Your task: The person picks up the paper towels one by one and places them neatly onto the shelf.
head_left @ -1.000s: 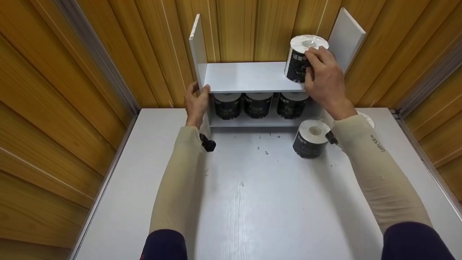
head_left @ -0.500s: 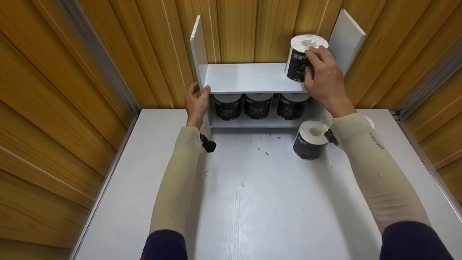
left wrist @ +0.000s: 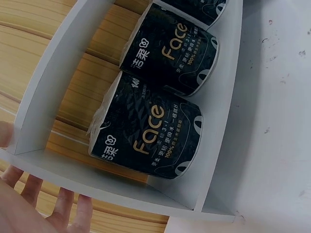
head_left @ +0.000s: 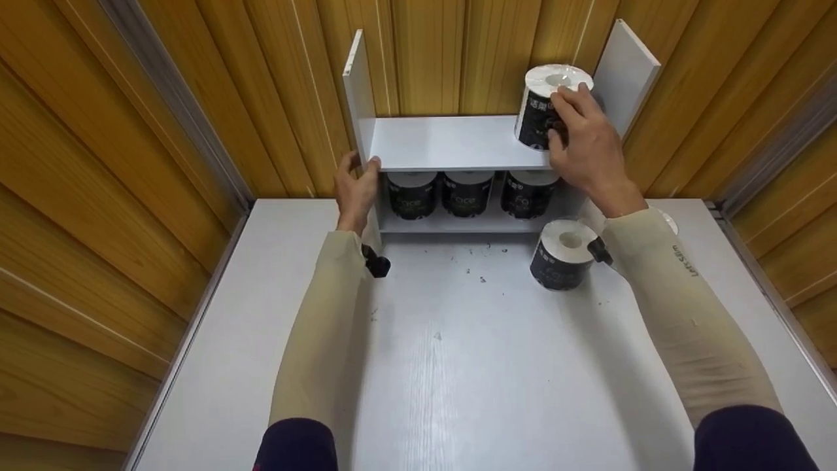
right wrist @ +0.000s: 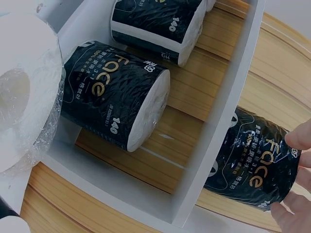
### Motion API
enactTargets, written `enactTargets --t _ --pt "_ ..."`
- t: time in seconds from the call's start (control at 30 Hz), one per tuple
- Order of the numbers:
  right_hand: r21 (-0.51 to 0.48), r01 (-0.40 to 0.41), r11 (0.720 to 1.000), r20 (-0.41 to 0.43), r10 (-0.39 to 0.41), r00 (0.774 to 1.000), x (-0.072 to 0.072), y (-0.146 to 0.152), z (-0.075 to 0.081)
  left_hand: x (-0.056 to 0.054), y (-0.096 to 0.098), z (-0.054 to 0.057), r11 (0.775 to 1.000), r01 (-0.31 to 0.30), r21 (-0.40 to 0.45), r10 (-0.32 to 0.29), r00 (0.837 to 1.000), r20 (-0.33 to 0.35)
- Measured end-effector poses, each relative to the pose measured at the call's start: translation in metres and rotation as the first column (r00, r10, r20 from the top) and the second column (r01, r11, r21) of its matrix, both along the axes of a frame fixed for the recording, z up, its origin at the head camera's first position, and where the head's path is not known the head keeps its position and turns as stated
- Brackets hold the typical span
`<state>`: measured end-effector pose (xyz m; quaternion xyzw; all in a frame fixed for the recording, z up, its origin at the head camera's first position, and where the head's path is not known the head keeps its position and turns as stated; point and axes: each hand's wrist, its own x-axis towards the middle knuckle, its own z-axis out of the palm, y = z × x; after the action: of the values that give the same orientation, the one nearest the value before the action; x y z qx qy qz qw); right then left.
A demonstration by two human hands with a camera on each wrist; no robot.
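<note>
Pos. virtually unchanged vs. 1 s ago; scene sits slightly lower in head view. White table [head_left: 425, 366] bears white shelf unit [head_left: 451, 169] at rear. L hand [head_left: 355, 191]: partly curled, gripping L side panel [head_left: 360, 98]. R hand [head_left: 594, 147]: curled, thumb & fingers holding top roll [head_left: 536, 119], which stands upright at R end of upper board [head_left: 431, 140], nr R side panel [head_left: 629, 82]. Lower compartment [head_left: 451, 225]: 3 rolls [head_left: 467, 196], upright, in row. Loose roll [head_left: 560, 267] on table, fwd of unit's R end. Dark specks [head_left: 483, 279] nearby.
</note>
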<state>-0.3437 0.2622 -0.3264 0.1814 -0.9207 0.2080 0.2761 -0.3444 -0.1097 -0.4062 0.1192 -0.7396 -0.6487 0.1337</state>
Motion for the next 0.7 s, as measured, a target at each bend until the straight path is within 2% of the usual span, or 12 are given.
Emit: enactTargets --t 0.5,0.7 --pt "-0.008 0.002 1.0 0.017 -0.001 1.0 0.011 0.009 -0.007 -0.001 0.002 0.001 1.0 0.002 -0.013 -0.002 1.0 0.001" --pt "-0.029 0.001 1.0 -0.002 -0.001 1.0 0.019 0.01 -0.009 -0.002 0.004 0.001 1.0 0.0 -0.001 0.0 1.0 0.015"
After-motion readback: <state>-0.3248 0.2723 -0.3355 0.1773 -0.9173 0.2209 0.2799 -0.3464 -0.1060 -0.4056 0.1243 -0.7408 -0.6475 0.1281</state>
